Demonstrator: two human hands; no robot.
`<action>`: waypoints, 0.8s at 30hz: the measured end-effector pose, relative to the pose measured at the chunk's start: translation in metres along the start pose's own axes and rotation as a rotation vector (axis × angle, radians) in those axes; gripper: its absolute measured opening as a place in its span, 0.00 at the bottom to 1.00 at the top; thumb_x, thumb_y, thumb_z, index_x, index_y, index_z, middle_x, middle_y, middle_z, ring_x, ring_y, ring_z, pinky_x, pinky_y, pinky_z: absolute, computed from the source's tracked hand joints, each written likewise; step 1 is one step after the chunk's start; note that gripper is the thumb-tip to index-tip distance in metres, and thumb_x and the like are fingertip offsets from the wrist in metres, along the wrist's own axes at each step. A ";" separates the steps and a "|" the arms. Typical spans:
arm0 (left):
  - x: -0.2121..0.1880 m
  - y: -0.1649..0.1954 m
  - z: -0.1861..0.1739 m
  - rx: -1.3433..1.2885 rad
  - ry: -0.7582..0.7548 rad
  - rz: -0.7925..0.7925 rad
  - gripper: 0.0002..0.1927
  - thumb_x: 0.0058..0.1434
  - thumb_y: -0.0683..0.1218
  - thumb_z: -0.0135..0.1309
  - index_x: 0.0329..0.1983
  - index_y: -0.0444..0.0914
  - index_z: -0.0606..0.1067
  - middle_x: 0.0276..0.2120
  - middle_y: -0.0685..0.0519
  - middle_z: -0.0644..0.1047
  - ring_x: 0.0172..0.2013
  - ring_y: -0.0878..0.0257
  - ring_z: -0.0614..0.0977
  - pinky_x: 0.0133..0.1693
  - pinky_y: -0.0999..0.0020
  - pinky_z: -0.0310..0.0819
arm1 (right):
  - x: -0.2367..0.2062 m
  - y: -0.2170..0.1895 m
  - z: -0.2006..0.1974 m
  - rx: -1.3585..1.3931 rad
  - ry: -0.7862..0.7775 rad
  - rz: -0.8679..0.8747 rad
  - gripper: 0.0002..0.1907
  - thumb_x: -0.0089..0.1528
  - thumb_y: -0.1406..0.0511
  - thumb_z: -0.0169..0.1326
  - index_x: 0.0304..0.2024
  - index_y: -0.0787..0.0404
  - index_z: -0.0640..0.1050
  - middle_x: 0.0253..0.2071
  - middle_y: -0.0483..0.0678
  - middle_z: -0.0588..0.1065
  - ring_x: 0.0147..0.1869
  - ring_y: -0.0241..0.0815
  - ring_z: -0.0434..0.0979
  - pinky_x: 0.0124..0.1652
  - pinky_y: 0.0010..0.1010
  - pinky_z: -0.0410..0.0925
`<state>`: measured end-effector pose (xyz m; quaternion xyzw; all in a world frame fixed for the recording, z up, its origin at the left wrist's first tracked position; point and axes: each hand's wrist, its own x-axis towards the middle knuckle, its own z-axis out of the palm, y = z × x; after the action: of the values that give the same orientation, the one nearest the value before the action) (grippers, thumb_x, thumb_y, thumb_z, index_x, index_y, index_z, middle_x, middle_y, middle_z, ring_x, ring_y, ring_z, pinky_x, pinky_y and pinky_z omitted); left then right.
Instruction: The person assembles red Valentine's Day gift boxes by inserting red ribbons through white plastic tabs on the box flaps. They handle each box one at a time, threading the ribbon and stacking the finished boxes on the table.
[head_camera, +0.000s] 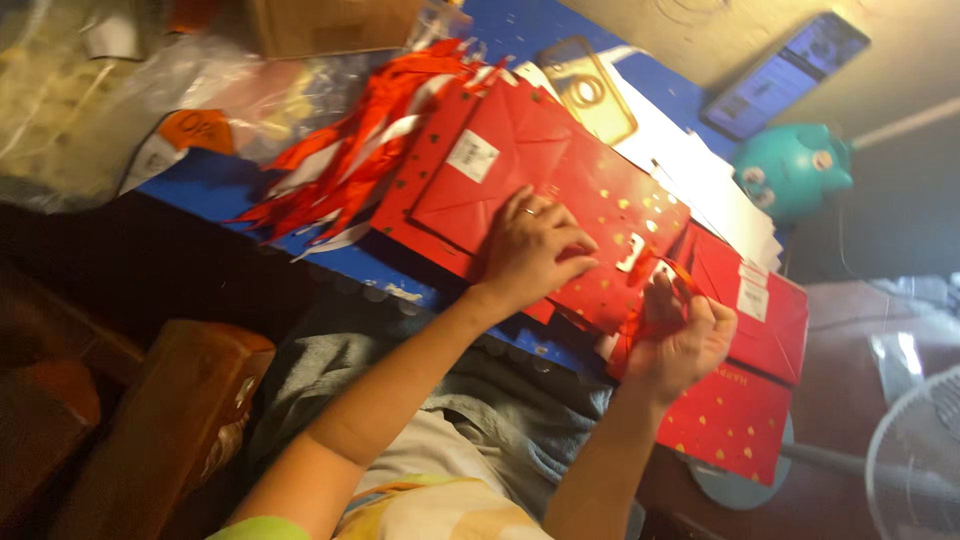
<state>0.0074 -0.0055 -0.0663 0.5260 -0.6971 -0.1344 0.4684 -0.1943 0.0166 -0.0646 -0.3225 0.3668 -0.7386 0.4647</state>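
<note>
While the left hand (530, 255) pressed flat and open on the red bag (560, 190), the right hand (680, 345) pinched its ribbon (672, 275); a hard tug could have ripped the paper.

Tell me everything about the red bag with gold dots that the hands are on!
The red paper gift bag lies flat and folded on the blue table, tilted across a stack of similar red bags. It looks like glossy paper sprinkled with small gold dots, and a white sticker shows on its folded base. The left hand presses down on its middle. The right hand pinches an orange-red ribbon at its open end, beside a small white tab.
</note>
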 end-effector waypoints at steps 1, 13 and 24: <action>0.000 0.001 -0.004 -0.014 0.014 0.007 0.10 0.55 0.58 0.65 0.31 0.49 0.83 0.34 0.57 0.78 0.48 0.57 0.76 0.66 0.47 0.54 | -0.006 -0.007 0.006 -0.035 -0.048 0.005 0.02 0.72 0.71 0.49 0.44 0.62 0.69 0.47 0.57 0.77 0.51 0.55 0.82 0.53 0.49 0.77; -0.070 0.009 -0.078 -1.432 -0.294 -0.332 0.23 0.78 0.55 0.47 0.69 0.37 0.68 0.37 0.58 0.73 0.39 0.71 0.73 0.44 0.69 0.69 | -0.029 -0.019 0.183 0.263 -0.506 0.426 0.30 0.69 0.72 0.50 0.73 0.52 0.60 0.47 0.52 0.73 0.45 0.41 0.74 0.48 0.35 0.71; -0.061 -0.071 -0.206 -0.027 0.425 -0.248 0.12 0.76 0.41 0.47 0.60 0.34 0.74 0.46 0.45 0.80 0.45 0.52 0.83 0.47 0.61 0.76 | 0.032 0.101 0.297 0.040 -0.572 0.593 0.30 0.68 0.67 0.50 0.70 0.59 0.56 0.54 0.57 0.73 0.58 0.53 0.75 0.54 0.47 0.69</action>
<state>0.2147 0.0802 -0.0379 0.6179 -0.5111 -0.0866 0.5911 0.0822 -0.1146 0.0100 -0.3858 0.2855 -0.4602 0.7469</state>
